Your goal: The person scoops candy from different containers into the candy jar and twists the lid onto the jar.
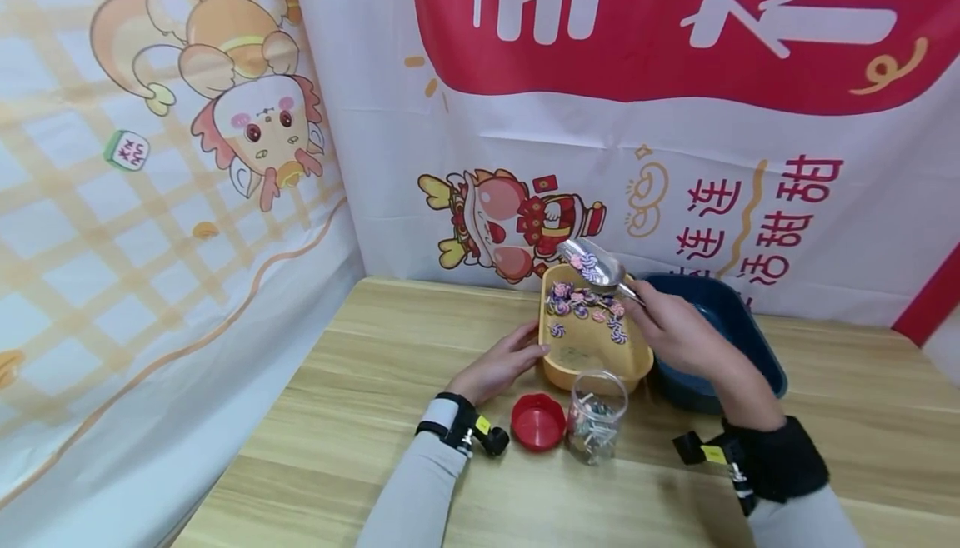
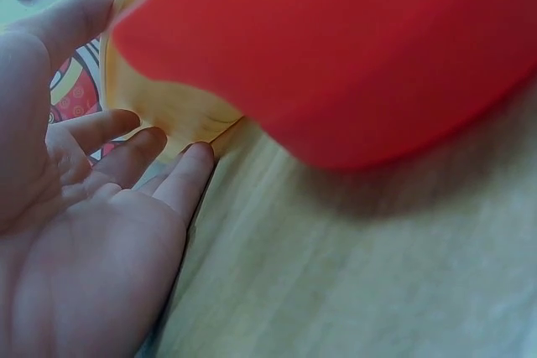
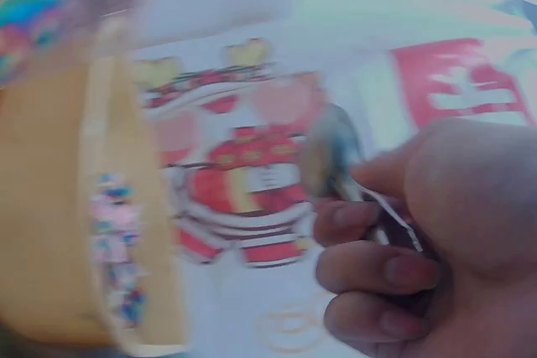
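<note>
My right hand (image 1: 678, 331) grips the handle of a metal scoop (image 1: 611, 271), raised above the right back part of a yellow plastic basin (image 1: 581, 356). Pink and purple-white swirl pieces (image 1: 587, 265) lie in the scoop, and more swirl pieces (image 1: 573, 298) are gathered toward the basin's back. My left hand (image 1: 498, 365) touches the basin's left side, its fingertips (image 2: 197, 157) resting against the outer wall. In the right wrist view the scoop (image 3: 331, 153) is blurred, with fingers curled round its handle.
A dark blue basin (image 1: 757, 340) stands just right of the yellow one. In front are a clear jar (image 1: 596, 423) holding small pieces and a red lid (image 1: 537, 423). A printed cloth (image 1: 487, 132) hangs behind the wooden table (image 1: 315, 431).
</note>
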The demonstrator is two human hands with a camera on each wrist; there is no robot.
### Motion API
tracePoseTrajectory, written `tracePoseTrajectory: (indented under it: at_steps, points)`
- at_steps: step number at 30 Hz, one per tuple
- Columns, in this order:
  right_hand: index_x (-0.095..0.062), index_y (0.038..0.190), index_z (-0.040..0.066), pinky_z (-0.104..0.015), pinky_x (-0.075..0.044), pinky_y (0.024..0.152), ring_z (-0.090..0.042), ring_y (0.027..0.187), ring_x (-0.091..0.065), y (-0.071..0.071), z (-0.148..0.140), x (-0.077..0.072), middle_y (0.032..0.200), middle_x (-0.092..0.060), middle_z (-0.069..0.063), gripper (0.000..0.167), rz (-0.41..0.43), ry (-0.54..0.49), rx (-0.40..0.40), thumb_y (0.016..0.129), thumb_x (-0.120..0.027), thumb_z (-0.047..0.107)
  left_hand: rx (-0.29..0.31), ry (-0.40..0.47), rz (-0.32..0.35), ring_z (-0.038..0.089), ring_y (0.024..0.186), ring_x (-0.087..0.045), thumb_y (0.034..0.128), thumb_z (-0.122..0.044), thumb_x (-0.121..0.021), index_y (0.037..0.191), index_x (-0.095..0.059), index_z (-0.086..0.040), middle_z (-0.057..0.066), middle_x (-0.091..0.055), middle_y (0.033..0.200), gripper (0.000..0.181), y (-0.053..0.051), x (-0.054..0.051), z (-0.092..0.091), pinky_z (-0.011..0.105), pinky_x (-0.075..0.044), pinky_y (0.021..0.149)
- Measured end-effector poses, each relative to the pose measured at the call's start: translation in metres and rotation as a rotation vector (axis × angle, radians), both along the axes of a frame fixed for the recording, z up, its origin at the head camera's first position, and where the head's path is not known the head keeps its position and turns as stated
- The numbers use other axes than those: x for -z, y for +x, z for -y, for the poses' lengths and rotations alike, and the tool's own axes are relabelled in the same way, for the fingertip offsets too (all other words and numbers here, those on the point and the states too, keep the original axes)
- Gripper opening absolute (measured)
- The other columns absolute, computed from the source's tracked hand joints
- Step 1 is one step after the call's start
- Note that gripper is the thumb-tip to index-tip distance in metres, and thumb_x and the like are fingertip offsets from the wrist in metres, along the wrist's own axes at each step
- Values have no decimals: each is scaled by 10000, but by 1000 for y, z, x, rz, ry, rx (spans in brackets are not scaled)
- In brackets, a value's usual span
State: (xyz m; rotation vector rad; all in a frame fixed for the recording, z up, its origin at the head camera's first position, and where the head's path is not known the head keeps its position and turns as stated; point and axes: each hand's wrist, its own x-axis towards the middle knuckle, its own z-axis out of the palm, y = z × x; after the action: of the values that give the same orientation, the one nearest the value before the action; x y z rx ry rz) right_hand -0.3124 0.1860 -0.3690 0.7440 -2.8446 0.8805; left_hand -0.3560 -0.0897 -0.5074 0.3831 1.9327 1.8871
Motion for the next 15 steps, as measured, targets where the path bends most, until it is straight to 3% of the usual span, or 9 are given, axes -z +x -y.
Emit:
tracePoseTrajectory:
  at_steps: [5,10,12,15]
  points:
    - [-576,1307,81,-324,-422,629,-217,782,-520,23,-17,-25,911,-570,-45,341,-33,15,-28,1123,-393,303,-9,-10,5,247,1521,-301,1050,-313,-576,1643,-235,-194,47,-228,1694,695,0,2,0,418,-313,1236]
    - [-639,1259,97,-294,-414,595,-178,790,-530,41,-37,-41,890,-571,-19,267,-88,-13,-73,1104,-467,230,-3,-36,3,234,1518,-309,1039,-379,-586,1640,-252,-244,14,-234,1694,701,2,0,0,412,-315,1235]
    - [-665,1253,112,-281,-410,578,-156,782,-529,47,-48,-47,880,-571,-3,241,-78,-15,-94,1086,-513,197,-6,-43,5,221,1519,-309,1024,-413,-604,1640,-254,-253,4,-235,1695,727,2,0,0,407,-319,1233]
    - [-697,1263,99,-263,-439,581,-140,819,-545,55,-66,-54,929,-617,9,259,6,20,-78,1057,-573,195,-5,-44,4,199,1521,-300,999,-453,-633,1644,-240,-249,-5,-234,1696,782,0,0,0,395,-324,1230]
